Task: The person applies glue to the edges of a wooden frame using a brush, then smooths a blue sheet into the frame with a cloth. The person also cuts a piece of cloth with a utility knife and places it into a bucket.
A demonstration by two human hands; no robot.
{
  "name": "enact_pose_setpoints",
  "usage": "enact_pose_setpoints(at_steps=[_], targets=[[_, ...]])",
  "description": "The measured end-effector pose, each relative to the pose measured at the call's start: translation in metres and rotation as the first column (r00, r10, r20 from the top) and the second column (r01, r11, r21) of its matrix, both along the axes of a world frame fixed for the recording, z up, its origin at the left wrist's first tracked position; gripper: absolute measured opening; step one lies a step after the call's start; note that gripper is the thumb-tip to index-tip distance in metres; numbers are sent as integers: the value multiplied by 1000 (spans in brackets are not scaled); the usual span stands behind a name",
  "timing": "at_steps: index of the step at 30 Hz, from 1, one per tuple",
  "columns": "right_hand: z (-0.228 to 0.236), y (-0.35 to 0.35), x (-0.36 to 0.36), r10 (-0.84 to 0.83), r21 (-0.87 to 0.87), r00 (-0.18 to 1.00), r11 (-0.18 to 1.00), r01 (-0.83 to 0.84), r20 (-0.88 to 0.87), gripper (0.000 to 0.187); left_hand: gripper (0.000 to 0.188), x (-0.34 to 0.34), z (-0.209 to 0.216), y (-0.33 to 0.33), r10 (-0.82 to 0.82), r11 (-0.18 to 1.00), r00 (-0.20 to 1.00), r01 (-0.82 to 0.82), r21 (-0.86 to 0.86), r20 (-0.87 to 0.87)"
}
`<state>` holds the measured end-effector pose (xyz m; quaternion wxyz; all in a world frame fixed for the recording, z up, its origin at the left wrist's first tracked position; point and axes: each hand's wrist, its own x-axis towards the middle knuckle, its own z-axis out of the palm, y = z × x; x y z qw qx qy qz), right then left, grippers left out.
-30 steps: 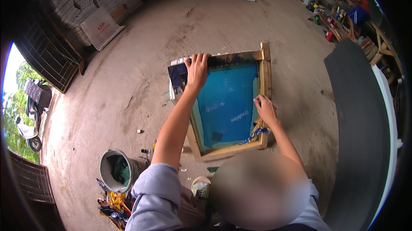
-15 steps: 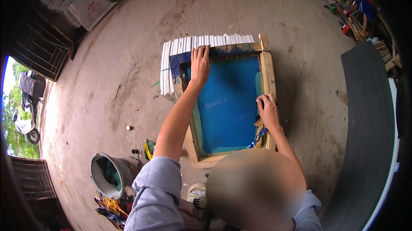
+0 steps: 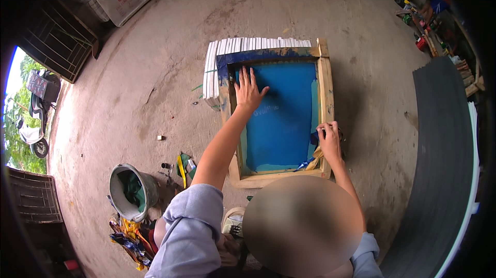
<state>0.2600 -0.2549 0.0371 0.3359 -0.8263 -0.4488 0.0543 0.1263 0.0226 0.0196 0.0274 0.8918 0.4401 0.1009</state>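
A wooden screen printing frame [image 3: 326,89] with a blue mesh [image 3: 284,136] rests over a stack of white sheets [image 3: 268,45], whose edges show at the far and left sides. My left hand [image 3: 248,94] lies with fingers spread over the mesh's upper left part, holding nothing. At the right rail, my right hand [image 3: 330,142] is closed, thumb on the inner side and fingers curled over the wood. Dark material shows beside it. In the frame's near right corner lie tan strips [image 3: 314,159] smeared with blue. A blurred round patch hides the area below.
A grey bucket [image 3: 151,187] with dark green contents stands at left, near crumpled coloured packets [image 3: 132,244] and a yellow-handled tool [image 3: 181,170]. A small block [image 3: 160,137] sits on the concrete floor. Black ridged sheeting [image 3: 439,159] lies at right, with piled clutter [image 3: 426,40] beyond.
My left hand has moved from the frame's far rail down onto the blue mesh, and its fingers have spread. My right hand stays at the right rail. The whole view has shifted slightly.
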Motion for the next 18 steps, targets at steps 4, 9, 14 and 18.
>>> enact_pose_setpoints(at_steps=[4, 9, 14, 18], targets=[[-12, 4, -1, 66, -35, 998, 997, -66, 20, 9, 100, -3, -5, -3, -102, 994, 994, 101, 34, 29], [-20, 8, -9, 81, -78, 996, 993, -83, -28, 9, 90, -23, -14, 2, -261, 961, 962, 250, 118, 84], [-18, -2, -8, 134, -221, 957, 972, -78, 255, 14, 87, -26, -14, -26, -271, 957, 958, 278, 87, -90], [-17, -13, -3, 208, -257, 923, 958, -126, 323, 45, 78, -30, -29, -77, -342, 937, 935, 347, 37, -96]])
